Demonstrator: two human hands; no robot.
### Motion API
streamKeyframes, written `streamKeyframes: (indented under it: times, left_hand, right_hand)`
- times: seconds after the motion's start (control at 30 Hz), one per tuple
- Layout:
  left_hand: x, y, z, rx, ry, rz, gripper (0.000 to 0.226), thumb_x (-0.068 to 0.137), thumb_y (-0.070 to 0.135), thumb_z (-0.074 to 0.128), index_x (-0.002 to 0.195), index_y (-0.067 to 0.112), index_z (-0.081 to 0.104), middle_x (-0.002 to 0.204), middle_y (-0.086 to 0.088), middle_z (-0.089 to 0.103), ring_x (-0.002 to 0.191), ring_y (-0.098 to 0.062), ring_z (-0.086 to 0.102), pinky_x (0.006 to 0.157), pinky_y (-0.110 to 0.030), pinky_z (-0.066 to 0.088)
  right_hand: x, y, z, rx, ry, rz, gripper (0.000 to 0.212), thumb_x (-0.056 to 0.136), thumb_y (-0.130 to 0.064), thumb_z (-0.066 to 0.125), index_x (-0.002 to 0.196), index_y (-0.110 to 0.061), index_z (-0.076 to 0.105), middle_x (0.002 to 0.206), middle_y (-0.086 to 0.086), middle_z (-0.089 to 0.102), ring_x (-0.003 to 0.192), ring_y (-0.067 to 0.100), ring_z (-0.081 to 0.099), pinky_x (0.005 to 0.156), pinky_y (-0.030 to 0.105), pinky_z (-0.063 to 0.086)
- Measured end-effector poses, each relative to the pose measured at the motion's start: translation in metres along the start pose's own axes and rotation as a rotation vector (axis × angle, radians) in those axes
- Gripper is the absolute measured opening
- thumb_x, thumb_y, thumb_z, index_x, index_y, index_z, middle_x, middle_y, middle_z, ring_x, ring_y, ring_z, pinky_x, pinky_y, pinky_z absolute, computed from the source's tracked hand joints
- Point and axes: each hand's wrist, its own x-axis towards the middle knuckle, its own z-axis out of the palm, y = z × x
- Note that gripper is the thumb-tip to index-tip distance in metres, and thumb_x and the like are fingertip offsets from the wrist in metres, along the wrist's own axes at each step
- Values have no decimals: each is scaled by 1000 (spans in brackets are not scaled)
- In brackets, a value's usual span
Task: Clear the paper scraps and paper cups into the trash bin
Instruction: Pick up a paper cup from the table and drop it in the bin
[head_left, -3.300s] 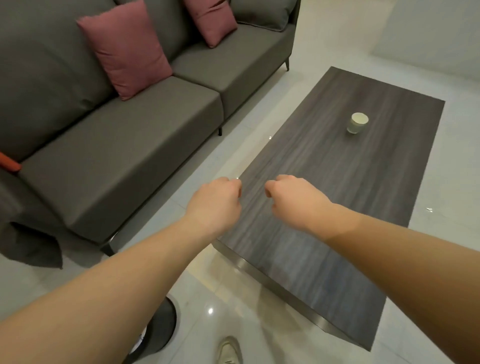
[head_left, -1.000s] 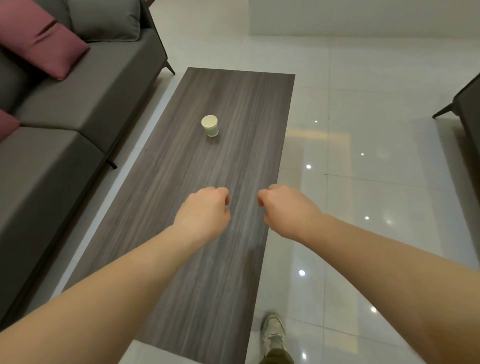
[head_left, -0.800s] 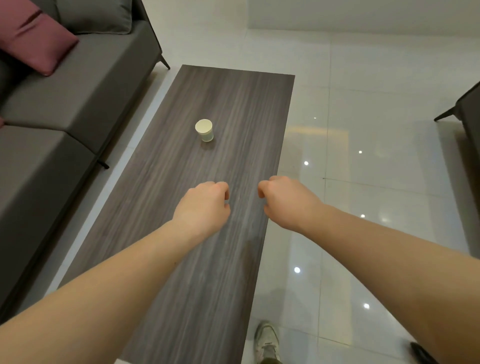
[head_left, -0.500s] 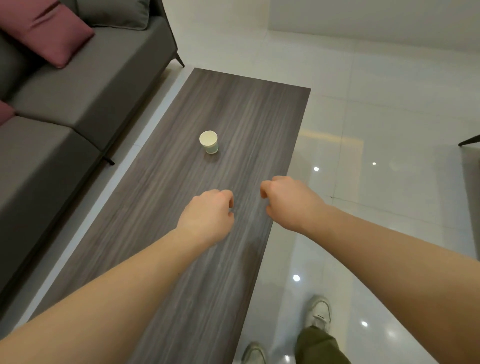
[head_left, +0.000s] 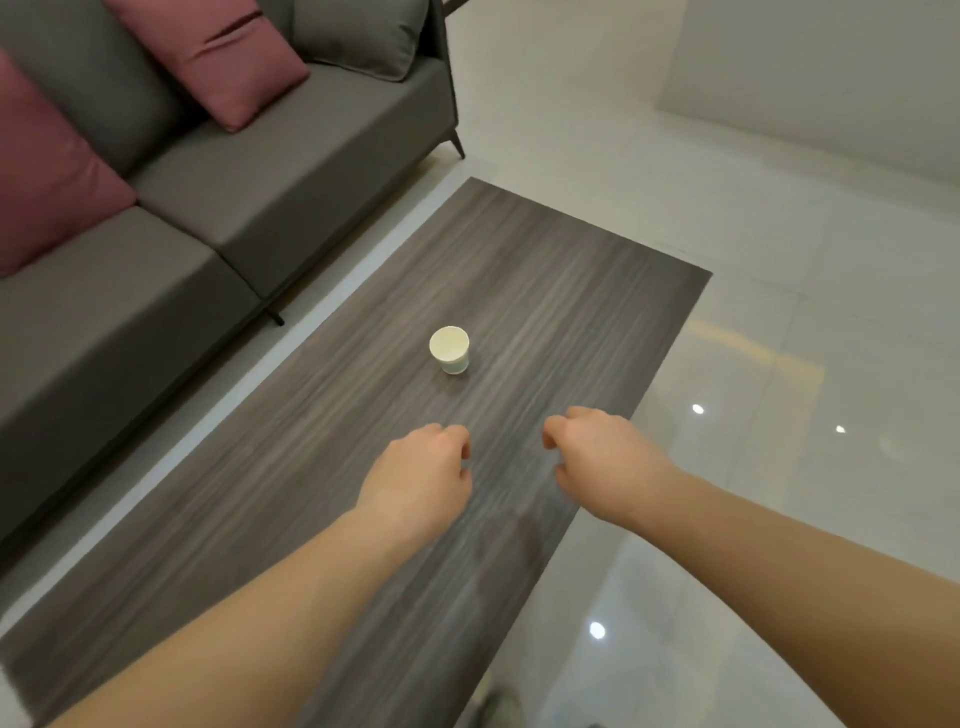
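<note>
A small white paper cup (head_left: 450, 349) stands upright mid-way along the dark wood-grain surface (head_left: 571, 291), beyond the left hand (head_left: 418, 480) and right hand (head_left: 602, 460) (both loosely curled, each grip narrow and holding nothing).

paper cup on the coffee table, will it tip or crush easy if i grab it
The paper cup stands upright and alone on the smooth table. It looks small and thin-walled, so it is probably very light and may dent under a firm squeeze. A sideways nudge would likely slide or tip it. Whether it holds liquid cannot be told.
</note>
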Motion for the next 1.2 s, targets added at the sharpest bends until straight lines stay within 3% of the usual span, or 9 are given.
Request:
streamKeyframes:
  times: [0.43, 0.7, 0.93, 1.2]
  left_hand:
    - [115, -34, -4, -137, 80, -218, 30, 90, 32, 53, 119, 27, 49, 118, 5, 45, 110, -20, 48, 82, -40, 50]
    - [188, -62, 9, -182, 86, -283, 41, 86, 29, 55, 125, 28, 42, 118, 5, 41, 110, -19, 48, 79, -37, 50]
    - [229, -79, 32, -233, 6, -387, 53, 80, 35, 65, 125, 25, 38, 114, 1, 41, 109, -24, 53, 83, -40, 49]
    - [245, -88, 49, -318, -29, -523, 65, 82, 33, 65, 137, 27, 30, 126, 2, 39, 117, -22, 51, 86, -38, 49]
  right_hand:
    - [167, 0, -33, -65, -90, -216, 34, 90, -9, 50, 123, -14, 49, 116, 10, 53, 107, 31, 56, 87, 39, 48]
    - [257, -2, -21, -22, -53, -304, 39, 88, -10, 54, 125, -16, 42, 119, 6, 43, 111, 26, 43, 84, 37, 46]
    - [316, -13, 8, -70, -76, -388, 60, 82, -17, 64, 135, -17, 36, 150, 13, 23, 141, 32, 16, 108, 51, 32]
    - [343, -6, 30, -100, -207, -449, 73, 86, -18, 66, 145, -20, 24, 157, 11, 9, 144, 31, 9, 107, 54, 35]
